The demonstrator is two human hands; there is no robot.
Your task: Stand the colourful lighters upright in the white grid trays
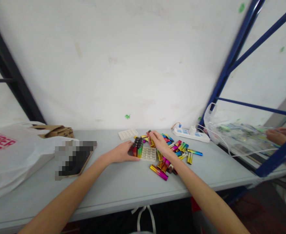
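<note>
A cream tray (148, 158) with rows of sockets lies on the table, its right part showing bare sockets. Several upright lighters (138, 146) with black tops fill its left end. My left hand (121, 152) is wrapped round that end, thumb in front and fingers behind. Just above the tray's right side, my right hand (159, 142) pinches a gold lighter (152, 143) with a dark top. Beside and under my right wrist spreads a loose pile of shiny multicoloured lighter bodies (166, 164); my forearm hides part of it.
Behind is a second cream tray (128, 134). A white power strip (191, 134) with cables lies back right. At left are a phone (80, 161), a white plastic bag (23, 156) and brown cardboard (60, 131). Beyond the blue frame (227, 71), another person's hands (279, 135) show.
</note>
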